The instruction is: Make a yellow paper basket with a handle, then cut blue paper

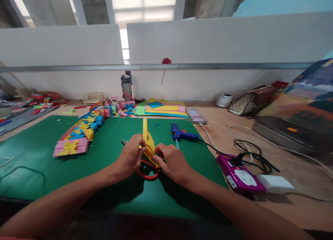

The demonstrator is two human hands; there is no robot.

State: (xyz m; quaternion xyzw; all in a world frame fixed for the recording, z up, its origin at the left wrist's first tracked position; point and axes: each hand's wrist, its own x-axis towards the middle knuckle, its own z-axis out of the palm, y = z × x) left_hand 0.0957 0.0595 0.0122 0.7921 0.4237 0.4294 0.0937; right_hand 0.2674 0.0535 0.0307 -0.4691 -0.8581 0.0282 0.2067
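Both my hands meet over the green mat, closed on a strip of yellow paper [149, 142] that is bent and looped between them. My left hand [131, 153] pinches it from the left, and my right hand [173, 163] pinches its lower end from the right. A free end of the strip stands up above my fingers. Beneath my hands lie scissors with red handles [148, 177]; their blade tip pokes out left of my left hand. A blue glue gun [183, 133] lies on the mat just beyond my right hand.
The green cutting mat [104, 188] covers the table. Small pink, yellow and blue paper gift boxes [71, 147] line its left. Behind are stacked coloured paper sheets [166, 108] and a grey bottle [126, 89]. A purple power strip [240, 175] with tangled cables sits at right.
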